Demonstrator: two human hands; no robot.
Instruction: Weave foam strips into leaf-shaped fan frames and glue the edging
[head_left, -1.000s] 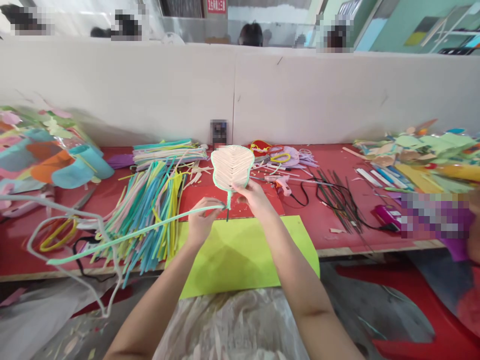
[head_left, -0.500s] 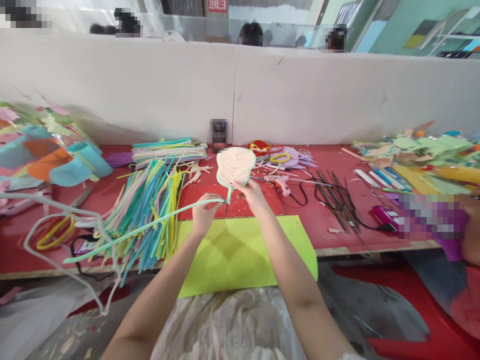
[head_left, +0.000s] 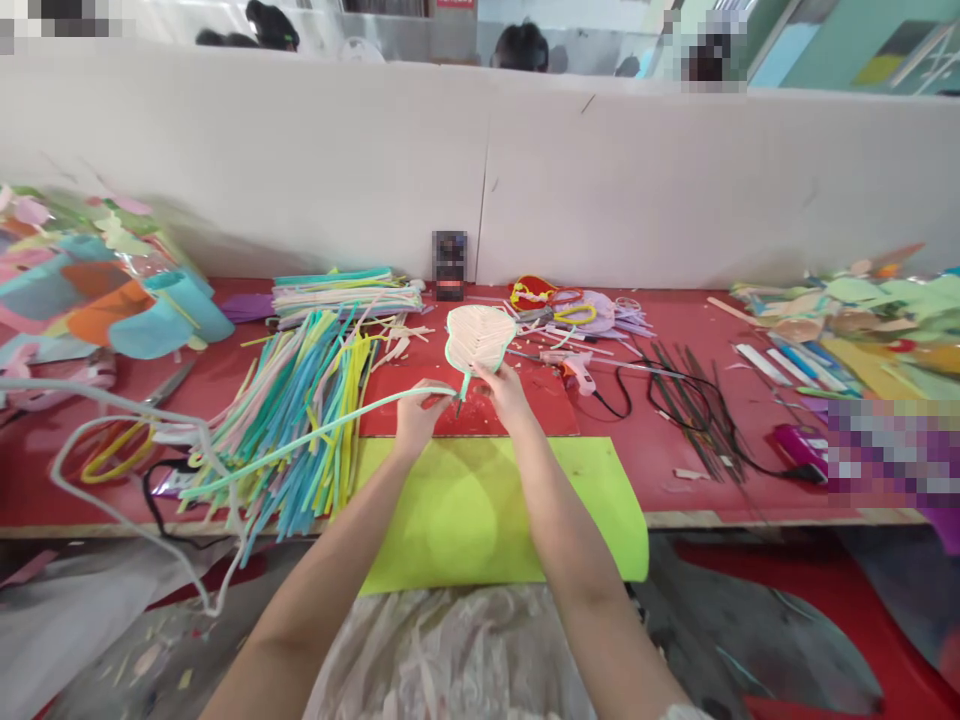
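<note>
My right hand (head_left: 501, 393) is closed on the base of a leaf-shaped piece (head_left: 480, 336), cream with slanting ribs and a mint-green edge. A short stem wrapped in mint green points down from it, with a dark tip showing below. My left hand (head_left: 420, 415) pinches a long mint-green strip (head_left: 322, 432) close to that stem. The strip trails left and down over a pile of coloured strips (head_left: 281, 420). Both hands are above a red board (head_left: 390, 412) and a yellow-green sheet (head_left: 450, 520).
Yellow-handled scissors (head_left: 120, 455) lie at the left, more scissors (head_left: 574, 314) at the back. A pink glue gun (head_left: 576, 370) with a black cord rests right of the hands, near dark thin sticks (head_left: 686, 410). A white panel (head_left: 337, 160) borders the table behind. A phone (head_left: 450, 265) leans there.
The view has shifted slightly, so most things appear a little further right. The leaf-shaped piece sits slightly lower and is tilted a little more. Both hands keep their hold.
</note>
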